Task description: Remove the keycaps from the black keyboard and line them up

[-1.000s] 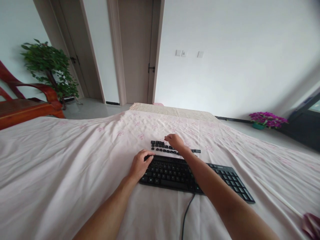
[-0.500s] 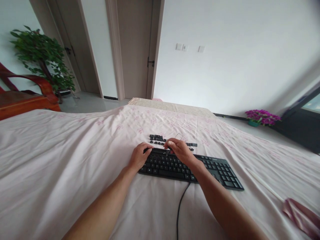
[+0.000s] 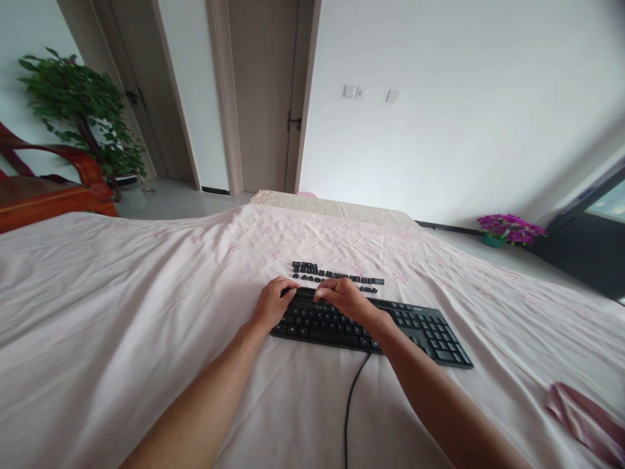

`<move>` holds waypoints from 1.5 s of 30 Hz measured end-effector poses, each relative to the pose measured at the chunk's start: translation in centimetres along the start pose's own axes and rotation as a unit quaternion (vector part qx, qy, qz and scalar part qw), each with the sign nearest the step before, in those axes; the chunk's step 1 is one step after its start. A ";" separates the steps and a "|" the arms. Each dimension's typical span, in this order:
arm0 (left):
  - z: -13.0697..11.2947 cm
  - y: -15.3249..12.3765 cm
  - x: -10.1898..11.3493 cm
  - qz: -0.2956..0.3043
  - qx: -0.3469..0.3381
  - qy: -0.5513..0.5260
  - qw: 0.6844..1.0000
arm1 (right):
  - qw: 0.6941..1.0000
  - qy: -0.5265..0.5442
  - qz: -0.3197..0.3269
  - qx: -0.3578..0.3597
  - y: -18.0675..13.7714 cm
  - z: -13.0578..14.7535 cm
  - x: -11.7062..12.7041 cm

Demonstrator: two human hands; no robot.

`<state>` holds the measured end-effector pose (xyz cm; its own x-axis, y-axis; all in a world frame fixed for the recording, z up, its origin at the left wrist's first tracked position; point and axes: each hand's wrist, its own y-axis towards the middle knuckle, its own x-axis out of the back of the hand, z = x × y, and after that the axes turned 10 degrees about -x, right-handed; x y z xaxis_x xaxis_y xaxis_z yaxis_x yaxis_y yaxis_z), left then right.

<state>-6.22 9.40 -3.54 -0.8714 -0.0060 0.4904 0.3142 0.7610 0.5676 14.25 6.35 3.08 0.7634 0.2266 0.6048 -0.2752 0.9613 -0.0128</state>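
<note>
At frame centre the left hand (image 3: 269, 307) steadies the keyboard (image 3: 371, 322) by its corner while the right hand (image 3: 347, 301) pinches something too small to tell over the top row — a careless nudge could scatter the loose keycaps (image 3: 336, 277) just beyond.

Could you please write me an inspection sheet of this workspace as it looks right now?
Surface: pale pink flower-printed cloth, wrinkled.
Job's things: black computer keyboard; rows of loose black keycaps on the cloth beyond it.
Clutter: folded pink cloth piece at the near right.
Hands: left hand rests on the keyboard's left end; right hand over its upper rows, fingertips down; whether it holds anything cannot be told.
Cables: black keyboard cable runs toward the camera.
Surroundings: green potted plant, red wooden chair, purple potted flowers, closed doors.
</note>
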 end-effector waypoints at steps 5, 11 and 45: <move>-0.1 0.0 0.1 0.001 -0.003 0.003 1.000 | 0.998 -0.048 0.003 0.029 0.2 0.6 -0.4; -0.2 0.0 0.1 0.003 0.002 0.006 1.000 | 0.997 -0.067 -0.010 0.034 -0.3 0.7 -0.5; -1.3 -0.1 0.0 0.045 -0.078 0.099 0.991 | 1.000 -0.017 -0.018 0.002 -0.6 -0.3 -0.5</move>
<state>-5.79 8.54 -2.71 -0.7509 -0.0820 0.6553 0.4548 0.6553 0.6031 14.21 5.69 2.53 0.7526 0.1855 0.6318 -0.2498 0.9682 0.0133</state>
